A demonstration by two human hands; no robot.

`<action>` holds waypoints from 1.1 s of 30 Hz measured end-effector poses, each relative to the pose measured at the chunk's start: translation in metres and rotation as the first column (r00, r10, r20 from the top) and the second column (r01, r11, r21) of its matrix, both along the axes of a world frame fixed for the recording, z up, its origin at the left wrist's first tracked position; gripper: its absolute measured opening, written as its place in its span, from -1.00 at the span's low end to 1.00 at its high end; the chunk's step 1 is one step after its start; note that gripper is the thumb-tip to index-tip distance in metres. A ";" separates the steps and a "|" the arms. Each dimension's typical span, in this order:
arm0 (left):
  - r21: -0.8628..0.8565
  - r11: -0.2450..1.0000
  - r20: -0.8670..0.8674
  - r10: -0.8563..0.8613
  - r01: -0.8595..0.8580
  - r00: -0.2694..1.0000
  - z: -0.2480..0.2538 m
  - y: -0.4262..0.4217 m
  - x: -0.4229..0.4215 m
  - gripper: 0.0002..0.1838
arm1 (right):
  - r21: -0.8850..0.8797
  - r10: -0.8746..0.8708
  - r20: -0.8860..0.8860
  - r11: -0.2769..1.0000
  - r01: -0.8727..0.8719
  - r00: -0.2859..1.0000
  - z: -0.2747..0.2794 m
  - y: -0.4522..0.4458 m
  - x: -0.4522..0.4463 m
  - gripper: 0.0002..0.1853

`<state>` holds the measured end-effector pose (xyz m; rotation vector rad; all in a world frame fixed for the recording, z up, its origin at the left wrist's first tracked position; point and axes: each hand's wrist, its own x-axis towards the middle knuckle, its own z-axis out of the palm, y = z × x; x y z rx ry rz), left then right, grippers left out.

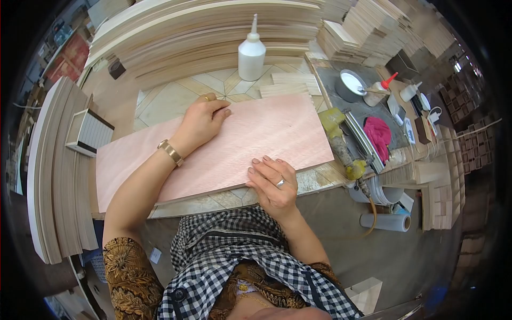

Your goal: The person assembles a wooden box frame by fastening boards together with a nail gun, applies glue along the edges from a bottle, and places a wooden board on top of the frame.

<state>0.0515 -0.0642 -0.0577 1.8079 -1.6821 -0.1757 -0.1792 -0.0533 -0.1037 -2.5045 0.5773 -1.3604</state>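
Observation:
A pale pinkish wooden board (256, 128) lies across the worktop in front of me. My left hand (205, 120), with a watch on the wrist, is at its far edge, fingers curled over that edge and closed on the board. Near the close edge, my right hand (274, 186) rests with its fingers laid on the board's surface; it is open. A white squeeze bottle (252, 60) with a pointed nozzle stands upright beyond the board. Past the board's right end is a yellow-green air tool (334, 125) with a metal magazine and a hose.
Long stacked planks (213, 32) line the back; more boards (61, 170) stand at left. On the right are a bowl of white liquid (351, 85), a red-tipped bottle (377, 93) and a pink cloth (377, 137). A bucket (381, 193) and a film roll (385, 222) sit lower down.

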 end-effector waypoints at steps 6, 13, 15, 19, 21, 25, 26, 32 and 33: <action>-0.114 0.993 0.178 -0.017 0.038 0.984 0.000 0.002 -0.007 -0.83 | 0.021 0.006 0.011 1.000 -0.006 1.000 0.002 0.001 0.001 -0.79; -0.014 1.000 0.279 -0.020 0.024 0.960 -0.006 0.012 -0.005 -0.88 | -0.022 0.026 -0.021 0.999 -0.027 0.999 0.005 0.010 0.004 -0.84; -0.050 0.998 0.301 -0.013 0.030 0.954 -0.009 0.009 -0.004 -0.88 | -0.025 0.038 -0.020 0.999 -0.039 0.999 0.007 0.010 0.005 -0.85; -0.033 0.999 0.377 0.024 -0.012 0.926 -0.007 0.011 -0.008 -0.86 | -0.046 0.059 -0.014 0.997 -0.060 0.998 0.003 0.010 0.006 -0.84; -0.062 0.997 0.381 0.056 -0.035 0.923 -0.008 0.012 -0.009 -0.86 | -0.056 0.066 -0.027 0.996 -0.068 0.997 0.003 0.010 0.006 -0.83; -0.086 0.995 0.345 0.080 -0.054 0.935 -0.012 0.014 -0.009 -0.85 | -0.060 0.064 -0.135 0.996 -0.072 0.989 0.005 0.012 0.002 -0.70; -0.079 0.995 0.333 0.081 -0.058 0.940 -0.012 0.015 -0.008 -0.85 | -0.074 0.060 -0.176 0.995 -0.074 0.983 0.009 0.013 0.002 -0.66; -0.129 0.991 0.318 0.061 -0.020 0.946 -0.011 0.019 -0.005 -0.84 | -0.239 -0.090 -0.283 0.971 0.020 0.955 0.014 0.003 -0.009 -0.48; -0.107 0.994 0.280 0.065 -0.036 0.958 -0.009 0.019 -0.004 -0.83 | -0.275 -0.137 -0.307 0.960 0.050 0.942 0.017 -0.002 -0.014 -0.47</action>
